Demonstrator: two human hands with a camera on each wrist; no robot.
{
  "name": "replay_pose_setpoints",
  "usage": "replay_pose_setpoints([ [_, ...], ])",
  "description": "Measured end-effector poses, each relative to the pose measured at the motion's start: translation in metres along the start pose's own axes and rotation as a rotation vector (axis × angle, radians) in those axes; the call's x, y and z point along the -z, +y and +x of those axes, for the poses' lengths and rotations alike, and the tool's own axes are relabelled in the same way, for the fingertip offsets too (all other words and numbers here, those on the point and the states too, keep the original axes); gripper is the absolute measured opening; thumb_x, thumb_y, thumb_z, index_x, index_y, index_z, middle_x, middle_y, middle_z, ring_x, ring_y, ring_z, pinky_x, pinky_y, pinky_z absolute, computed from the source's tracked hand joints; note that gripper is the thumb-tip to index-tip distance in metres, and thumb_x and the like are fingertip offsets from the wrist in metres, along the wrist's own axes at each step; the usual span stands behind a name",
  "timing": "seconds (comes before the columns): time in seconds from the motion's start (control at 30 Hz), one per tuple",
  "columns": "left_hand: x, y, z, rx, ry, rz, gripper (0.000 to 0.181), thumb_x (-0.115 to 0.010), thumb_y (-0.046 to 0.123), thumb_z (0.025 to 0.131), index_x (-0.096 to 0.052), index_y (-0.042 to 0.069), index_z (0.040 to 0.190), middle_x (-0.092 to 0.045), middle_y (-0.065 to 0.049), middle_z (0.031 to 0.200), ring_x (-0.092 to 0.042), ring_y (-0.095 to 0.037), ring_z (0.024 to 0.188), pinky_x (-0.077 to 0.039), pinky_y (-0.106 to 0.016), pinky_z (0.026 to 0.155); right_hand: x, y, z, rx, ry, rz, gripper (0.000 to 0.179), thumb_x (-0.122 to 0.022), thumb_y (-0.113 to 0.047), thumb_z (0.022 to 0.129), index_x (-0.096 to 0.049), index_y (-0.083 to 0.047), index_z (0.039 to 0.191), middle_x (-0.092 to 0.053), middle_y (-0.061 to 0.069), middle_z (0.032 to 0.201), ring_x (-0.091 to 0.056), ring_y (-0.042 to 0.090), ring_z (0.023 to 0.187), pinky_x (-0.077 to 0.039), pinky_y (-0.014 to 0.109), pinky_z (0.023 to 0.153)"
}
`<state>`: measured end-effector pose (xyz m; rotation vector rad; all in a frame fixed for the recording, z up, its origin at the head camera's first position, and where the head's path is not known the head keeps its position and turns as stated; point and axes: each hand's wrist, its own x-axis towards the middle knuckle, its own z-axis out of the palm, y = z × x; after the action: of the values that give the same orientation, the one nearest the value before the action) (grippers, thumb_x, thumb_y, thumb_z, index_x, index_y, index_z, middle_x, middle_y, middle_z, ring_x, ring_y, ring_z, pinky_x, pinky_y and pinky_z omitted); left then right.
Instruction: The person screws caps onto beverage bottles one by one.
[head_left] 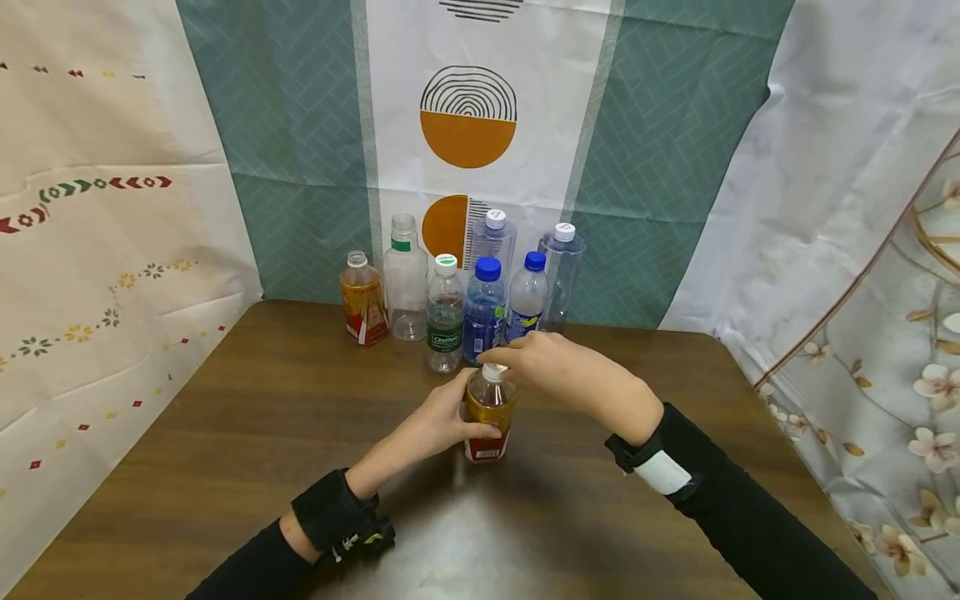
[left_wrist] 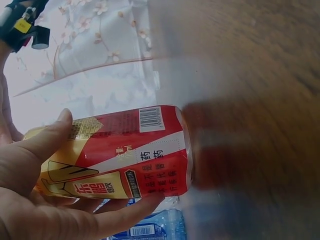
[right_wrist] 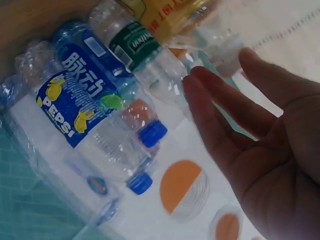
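My left hand point(head_left: 438, 421) grips a drink bottle point(head_left: 489, 417) with a red and gold label, upright on the table. In the left wrist view the thumb lies on one side of the bottle point(left_wrist: 115, 155), the fingers on the other. My right hand point(head_left: 558, 371) is over the bottle's white cap point(head_left: 492, 372). In the right wrist view, thumb and forefinger are spread on either side of the whitish cap point(right_wrist: 231, 60), with a gap between forefinger and cap. Whether the thumb touches it I cannot tell.
Behind stand a second red-and-gold bottle point(head_left: 363, 304), a clear bottle point(head_left: 407, 287), a green-labelled bottle point(head_left: 445, 325), a blue-capped blue bottle point(head_left: 483, 312), a Pepsi bottle point(head_left: 528, 300) and two tall white-capped clear bottles point(head_left: 564, 271). Cloths hang around the brown table point(head_left: 300, 400).
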<state>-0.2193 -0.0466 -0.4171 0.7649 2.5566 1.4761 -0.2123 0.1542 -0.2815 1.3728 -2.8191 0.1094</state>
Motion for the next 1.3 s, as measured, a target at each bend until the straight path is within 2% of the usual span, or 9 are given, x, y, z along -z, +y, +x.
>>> replay_pose_setpoints([
  [0.07, 0.0, -0.001, 0.001, 0.003, 0.001, 0.006, 0.084, -0.088, 0.019, 0.081, -0.039, 0.003, 0.147, -0.059, -0.016, 0.139, -0.06, -0.032, 0.126, -0.049, -0.05, 0.104, -0.003, 0.005, -0.005, -0.038, 0.041, 0.025, 0.042, -0.072, -0.013, 0.096, -0.063, -0.006, 0.136, -0.073, 0.012, 0.116, -0.072, 0.028, 0.102, -0.059, 0.038, 0.088],
  [0.2, -0.001, 0.0, 0.002, 0.006, 0.02, 0.02, 0.084, -0.09, 0.02, 0.079, -0.042, 0.002, 0.145, -0.061, -0.017, 0.136, -0.061, -0.034, 0.124, -0.05, -0.051, 0.103, -0.017, 0.024, -0.018, -0.128, 0.14, 0.059, 0.044, -0.072, -0.012, 0.096, -0.061, -0.002, 0.137, -0.069, 0.016, 0.125, -0.067, 0.032, 0.11, -0.057, 0.045, 0.094],
  [0.4, -0.002, -0.001, 0.002, 0.041, 0.03, 0.038, 0.084, -0.091, 0.022, 0.077, -0.044, 0.003, 0.144, -0.061, -0.017, 0.137, -0.06, -0.034, 0.126, -0.049, -0.052, 0.105, -0.059, 0.06, -0.036, -0.217, 0.243, 0.083, 0.031, -0.071, -0.006, 0.094, -0.068, 0.004, 0.124, -0.072, 0.019, 0.114, -0.069, 0.035, 0.105, -0.056, 0.049, 0.09],
  [0.6, -0.003, -0.002, 0.001, 0.06, 0.035, 0.037, 0.084, -0.092, 0.022, 0.077, -0.044, 0.004, 0.144, -0.061, -0.016, 0.137, -0.059, -0.033, 0.127, -0.047, -0.052, 0.107, -0.097, 0.082, -0.046, -0.329, 0.229, 0.121, 0.025, -0.068, -0.006, 0.096, -0.07, 0.004, 0.118, -0.073, 0.019, 0.114, -0.067, 0.039, 0.109, -0.054, 0.052, 0.095],
  [0.8, -0.002, 0.0, 0.001, 0.071, 0.034, 0.031, 0.085, -0.092, 0.023, 0.077, -0.044, 0.004, 0.145, -0.06, -0.017, 0.138, -0.058, -0.034, 0.128, -0.047, -0.053, 0.107, -0.12, 0.091, -0.051, -0.38, 0.233, 0.153, 0.025, -0.068, -0.006, 0.095, -0.07, 0.004, 0.117, -0.071, 0.02, 0.116, -0.066, 0.04, 0.112, -0.052, 0.053, 0.097],
  [1.0, -0.001, 0.0, 0.0, 0.078, 0.037, 0.029, 0.086, -0.092, 0.023, 0.077, -0.044, 0.004, 0.145, -0.06, -0.016, 0.139, -0.058, -0.035, 0.128, -0.047, -0.053, 0.107, -0.129, 0.091, -0.052, -0.409, 0.203, 0.204, 0.026, -0.068, -0.008, 0.096, -0.07, 0.005, 0.118, -0.072, 0.02, 0.115, -0.066, 0.04, 0.113, -0.052, 0.053, 0.096],
  [1.3, -0.001, 0.002, 0.001, 0.055, 0.025, 0.011, 0.084, -0.091, 0.022, 0.078, -0.044, 0.005, 0.145, -0.061, -0.015, 0.137, -0.06, -0.033, 0.126, -0.048, -0.051, 0.105, -0.13, 0.091, -0.058, -0.506, 0.095, 0.284, 0.027, -0.066, -0.009, 0.098, -0.069, 0.006, 0.12, -0.073, 0.019, 0.115, -0.068, 0.037, 0.112, -0.054, 0.051, 0.096],
])
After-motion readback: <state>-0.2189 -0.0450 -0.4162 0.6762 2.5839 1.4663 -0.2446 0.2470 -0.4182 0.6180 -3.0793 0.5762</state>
